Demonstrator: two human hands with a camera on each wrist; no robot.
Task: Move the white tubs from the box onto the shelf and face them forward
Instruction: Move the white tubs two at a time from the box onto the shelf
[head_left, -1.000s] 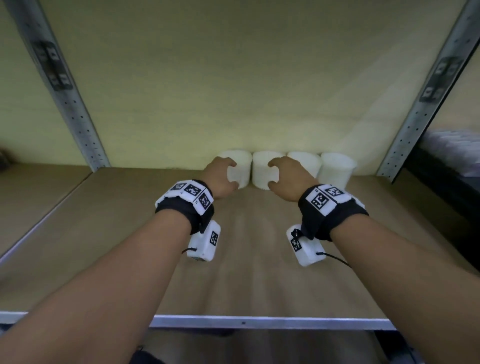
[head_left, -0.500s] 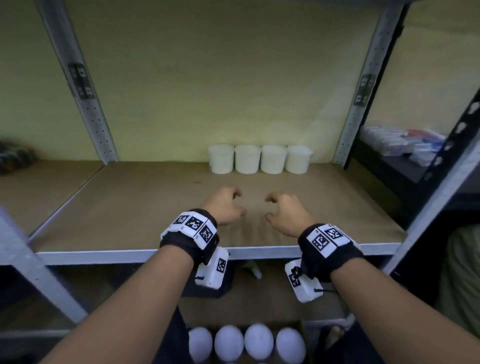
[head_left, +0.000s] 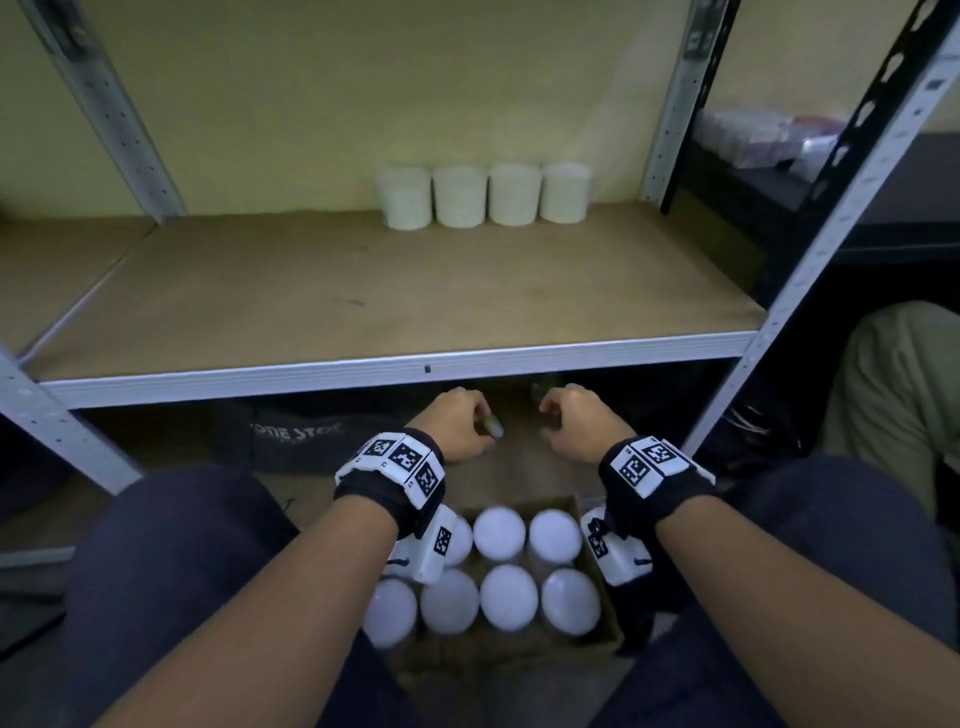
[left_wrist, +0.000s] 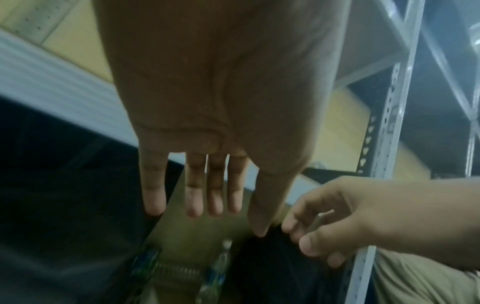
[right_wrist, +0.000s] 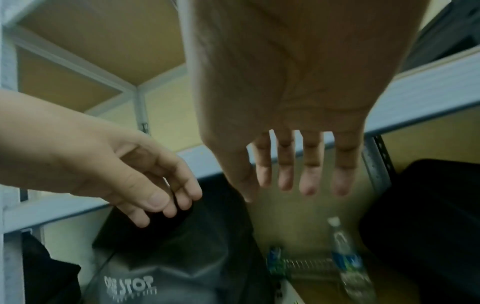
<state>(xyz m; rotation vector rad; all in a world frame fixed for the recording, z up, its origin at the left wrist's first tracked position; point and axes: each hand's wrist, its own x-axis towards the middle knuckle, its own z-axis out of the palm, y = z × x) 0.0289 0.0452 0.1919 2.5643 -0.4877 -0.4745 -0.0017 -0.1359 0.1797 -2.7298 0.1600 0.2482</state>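
Several white tubs (head_left: 484, 196) stand in a row at the back of the wooden shelf (head_left: 363, 301), against the wall. A cardboard box (head_left: 605, 618) between my knees holds several more white tubs (head_left: 508, 597), seen lid-up. My left hand (head_left: 457, 428) and right hand (head_left: 576, 423) hang side by side below the shelf's front rail, beyond the box's far end. Both are empty with loosely curled fingers. The left hand (left_wrist: 207, 201) and the right hand (right_wrist: 293, 183) show relaxed fingers in the wrist views.
Grey metal uprights (head_left: 810, 244) frame the shelf. Under the shelf lie a dark bag with lettering (head_left: 296, 436) and plastic bottles (right_wrist: 345, 259). A person's knee in beige trousers (head_left: 893, 384) is at the right. A neighbouring dark shelf (head_left: 883, 176) holds packages.
Both hands have let go of the tubs at the back of the shelf, drawn back towards me and dropped below the shelf rail. My view has tilted down to the box.
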